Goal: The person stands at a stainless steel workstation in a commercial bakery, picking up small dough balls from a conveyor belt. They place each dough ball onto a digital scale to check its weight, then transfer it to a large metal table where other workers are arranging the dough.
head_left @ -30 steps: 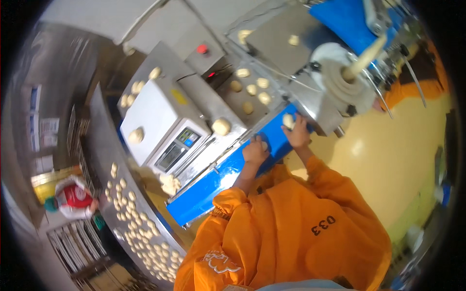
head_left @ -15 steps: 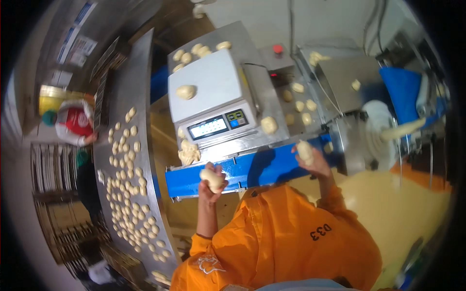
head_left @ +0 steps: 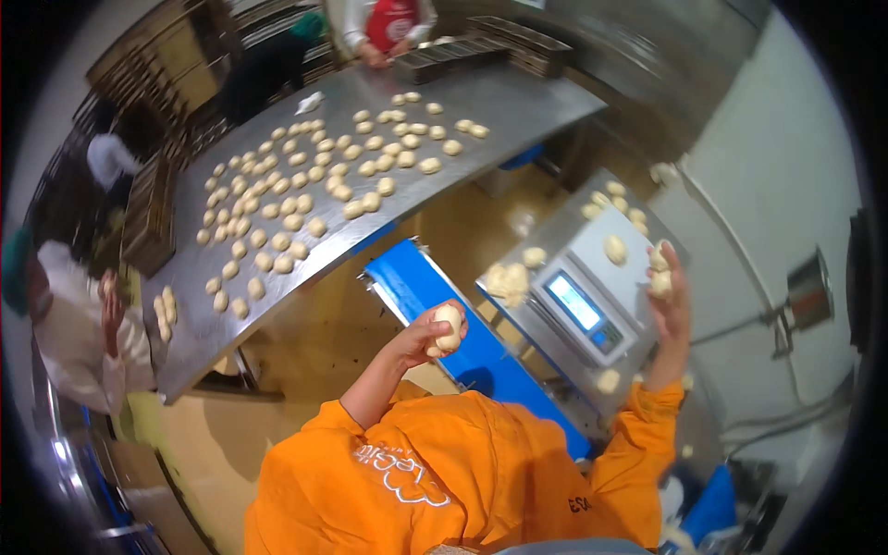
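"Left grip (head_left: pixel 418 342) first: what's it doing?"
"Closed around pale dough (head_left: pixel 449 321), perhaps more of it underneath. Right grip (head_left: pixel 675 313) is gripping too: what look like two dough lumps (head_left: pixel 659 284), held close by the scale (head_left: pixel 592 261). Whether they touch it, I can't tell."
"What's around them?"
"One dough ball (head_left: pixel 615 248) sits on the scale, a ragged dough heap (head_left: pixel 507 282) lies beside it, and the blue belt (head_left: pixel 490 356) runs just past the left grip."
"How far along?"
"Partway, I'd judge. Many pieces (head_left: pixel 372 202) already lie spread over the table (head_left: pixel 536 104); the dough in both grips isn't set down, and a few lumps (head_left: pixel 615 188) remain behind the scale."
"Compared with half a second ago?"
"Both grips held dough then too. But the view has swung left: the scale, then straight ahead, is now at right, and the right grip has gone from over the belt to beside the scale."
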Demonstrator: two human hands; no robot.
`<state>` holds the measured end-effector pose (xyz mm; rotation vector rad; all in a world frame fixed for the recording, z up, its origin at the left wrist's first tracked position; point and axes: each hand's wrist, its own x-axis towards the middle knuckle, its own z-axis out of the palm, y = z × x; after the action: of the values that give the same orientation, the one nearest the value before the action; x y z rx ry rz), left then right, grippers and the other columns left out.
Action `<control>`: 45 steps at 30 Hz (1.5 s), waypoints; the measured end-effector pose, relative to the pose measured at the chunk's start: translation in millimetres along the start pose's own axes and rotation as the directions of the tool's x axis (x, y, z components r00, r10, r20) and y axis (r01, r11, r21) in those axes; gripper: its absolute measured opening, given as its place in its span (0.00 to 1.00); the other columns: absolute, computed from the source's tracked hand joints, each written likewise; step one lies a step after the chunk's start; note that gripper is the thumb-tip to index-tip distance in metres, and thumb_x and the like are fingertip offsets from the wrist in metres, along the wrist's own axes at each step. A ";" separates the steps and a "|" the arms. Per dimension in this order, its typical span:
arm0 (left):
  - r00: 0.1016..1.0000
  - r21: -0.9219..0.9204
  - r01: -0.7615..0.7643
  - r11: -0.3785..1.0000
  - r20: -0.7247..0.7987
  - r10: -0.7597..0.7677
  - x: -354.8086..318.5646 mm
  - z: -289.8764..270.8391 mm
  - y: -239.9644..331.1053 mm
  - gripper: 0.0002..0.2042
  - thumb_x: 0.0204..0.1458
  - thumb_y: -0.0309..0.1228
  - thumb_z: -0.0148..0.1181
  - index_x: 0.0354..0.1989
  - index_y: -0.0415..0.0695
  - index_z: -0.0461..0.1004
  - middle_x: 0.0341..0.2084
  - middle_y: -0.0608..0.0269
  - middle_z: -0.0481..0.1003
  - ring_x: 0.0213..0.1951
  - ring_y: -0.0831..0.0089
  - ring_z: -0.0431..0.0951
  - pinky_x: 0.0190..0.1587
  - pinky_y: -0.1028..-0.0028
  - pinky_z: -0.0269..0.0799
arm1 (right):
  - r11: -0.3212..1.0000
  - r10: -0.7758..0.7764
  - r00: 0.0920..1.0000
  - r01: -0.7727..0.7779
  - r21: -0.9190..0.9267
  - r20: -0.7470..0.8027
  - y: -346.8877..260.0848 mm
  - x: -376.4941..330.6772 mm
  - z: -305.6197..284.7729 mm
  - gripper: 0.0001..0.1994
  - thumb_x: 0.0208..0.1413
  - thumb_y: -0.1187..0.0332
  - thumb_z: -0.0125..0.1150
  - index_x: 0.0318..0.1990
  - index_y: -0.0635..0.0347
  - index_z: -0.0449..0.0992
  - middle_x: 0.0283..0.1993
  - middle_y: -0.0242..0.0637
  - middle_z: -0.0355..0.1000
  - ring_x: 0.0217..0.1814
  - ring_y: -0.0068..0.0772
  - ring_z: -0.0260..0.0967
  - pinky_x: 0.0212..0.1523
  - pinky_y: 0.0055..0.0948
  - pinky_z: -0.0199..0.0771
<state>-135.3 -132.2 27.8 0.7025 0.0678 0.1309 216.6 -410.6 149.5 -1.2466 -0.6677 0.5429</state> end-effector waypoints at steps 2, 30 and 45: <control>0.996 -0.009 -0.063 0.998 -0.063 0.062 -26.5 -22.6 28.0 0.23 0.47 0.44 0.71 0.46 0.49 0.68 0.33 0.61 0.73 0.23 0.77 0.72 0.18 0.82 0.66 | 0.802 -0.069 0.995 0.015 -0.598 -0.068 10.7 36.2 -15.4 0.31 0.54 0.52 0.66 0.63 0.54 0.70 0.62 0.50 0.66 0.56 0.37 0.68 0.51 0.31 0.73; -0.499 0.688 0.345 0.638 -0.441 0.746 -443.0 -388.0 204.9 0.26 0.49 0.27 0.66 0.58 0.43 0.67 0.52 0.50 0.67 0.53 0.56 0.70 0.57 0.61 0.68 | 0.344 -0.427 0.441 0.886 -0.310 0.789 221.0 206.4 776.1 0.23 0.42 0.66 0.75 0.49 0.56 0.76 0.50 0.43 0.71 0.63 0.50 0.61 0.60 0.45 0.63; -0.566 0.668 0.464 0.582 -0.282 0.775 -429.9 -363.6 210.2 0.13 0.44 0.21 0.62 0.40 0.41 0.72 0.33 0.56 0.74 0.38 0.59 0.77 0.43 0.65 0.72 | 0.515 0.304 -0.103 0.854 -0.073 0.947 418.8 112.9 1072.2 0.22 0.50 0.73 0.57 0.55 0.45 0.76 0.51 0.58 0.71 0.44 0.53 0.74 0.45 0.42 0.75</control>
<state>-619.7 197.7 -105.1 1.1790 2.1576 1.6289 -481.8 489.8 -48.8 -1.0965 -2.8738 0.6441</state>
